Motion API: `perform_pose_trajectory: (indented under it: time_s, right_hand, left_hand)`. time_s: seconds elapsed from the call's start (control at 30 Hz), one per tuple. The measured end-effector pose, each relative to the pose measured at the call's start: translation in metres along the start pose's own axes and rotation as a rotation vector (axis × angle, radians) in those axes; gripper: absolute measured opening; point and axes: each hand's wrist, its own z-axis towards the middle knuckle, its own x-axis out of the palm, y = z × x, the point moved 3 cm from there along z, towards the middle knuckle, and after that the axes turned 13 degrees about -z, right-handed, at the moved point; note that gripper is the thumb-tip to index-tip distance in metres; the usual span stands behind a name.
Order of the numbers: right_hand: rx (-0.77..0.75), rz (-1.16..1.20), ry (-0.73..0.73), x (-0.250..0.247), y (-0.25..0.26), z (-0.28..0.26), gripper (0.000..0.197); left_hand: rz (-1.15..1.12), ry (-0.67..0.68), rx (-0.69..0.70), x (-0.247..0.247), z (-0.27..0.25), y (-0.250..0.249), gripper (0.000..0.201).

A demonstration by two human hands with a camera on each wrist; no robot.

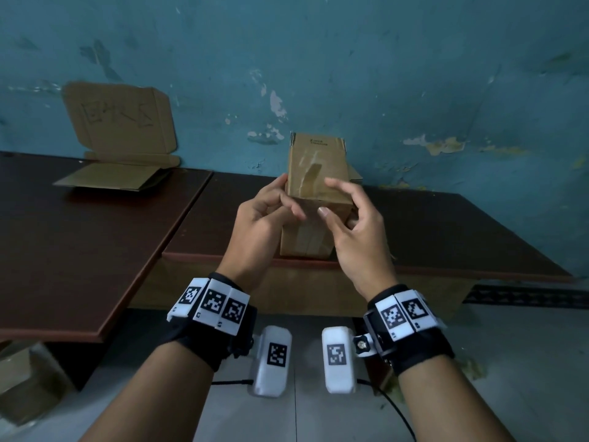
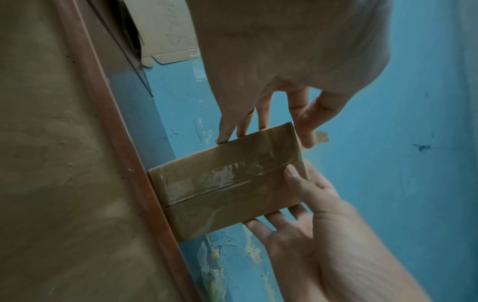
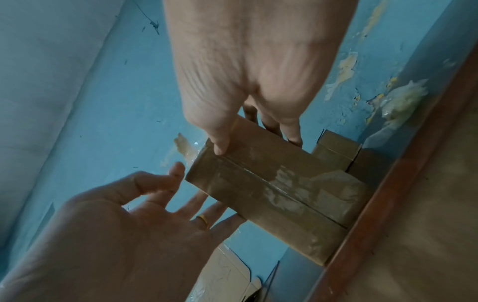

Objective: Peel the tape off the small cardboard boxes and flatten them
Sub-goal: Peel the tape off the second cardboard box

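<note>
A small brown cardboard box (image 1: 306, 240) stands on end at the near edge of the dark table (image 1: 446, 234). Clear tape (image 2: 227, 173) runs along its centre seam, and a loose tape end (image 2: 322, 136) sticks out at the box's upper end. My right hand (image 1: 347, 218) holds the box, with the thumb (image 2: 292, 171) on the taped face and the fingers behind. My left hand (image 1: 271, 212) is at the upper left edge. Its fingertips (image 2: 225, 139) touch the box's side and its thumb lies close to the loose tape end, with the fingers spread in the right wrist view (image 3: 160, 196).
A flattened cardboard sheet (image 1: 121, 119) with handwriting leans on the blue wall at back left, above flat cardboard (image 1: 118, 177) on the left table. Another small box (image 3: 336, 151) sits just behind the held one. A crumpled whitish wad (image 3: 403, 98) lies by the wall.
</note>
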Motion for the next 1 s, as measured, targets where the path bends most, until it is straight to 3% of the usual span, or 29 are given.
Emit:
perform_pose_trajectory:
  time_s: [0.1, 0.23, 0.37, 0.47, 0.5, 0.67, 0.8, 0.9, 1.0]
  right_hand:
    - [0.002, 0.037, -0.031, 0.001, -0.004, 0.001, 0.032]
    - [0.000, 0.066, -0.037, 0.002, -0.010, 0.003, 0.028]
    - [-0.037, 0.071, -0.031, 0.006, -0.011, 0.004, 0.024]
    - [-0.033, 0.089, -0.038, 0.005, -0.014, 0.005, 0.026]
    - [-0.023, 0.095, -0.040, 0.006, -0.014, 0.005, 0.029]
    - [0.029, 0.116, 0.000, 0.009, -0.016, 0.003, 0.040]
    - [0.109, 0.324, 0.041, 0.009, -0.009, -0.002, 0.065]
    - [0.278, 0.549, 0.001, 0.006, -0.014, 0.002, 0.058]
    - [0.316, 0.500, -0.027, 0.008, -0.016, 0.001, 0.051]
  left_hand:
    - [-0.029, -0.026, 0.006, 0.004, -0.003, -0.002, 0.011]
    - [-0.075, -0.040, 0.067, 0.010, -0.007, -0.005, 0.030]
    - [-0.021, -0.013, 0.053, 0.011, -0.004, -0.008, 0.018]
    - [0.041, -0.033, 0.020, 0.008, -0.001, -0.002, 0.050]
    - [0.065, -0.047, 0.019, 0.008, -0.001, -0.001, 0.051]
    - [0.233, -0.031, 0.097, 0.006, 0.000, 0.003, 0.020]
    - [0.185, -0.023, 0.129, 0.006, 0.000, 0.002, 0.041]
    - [0.175, -0.037, 0.068, 0.005, -0.001, -0.001, 0.061]
    - [0.164, -0.026, -0.045, 0.007, -0.002, 0.005, 0.086]
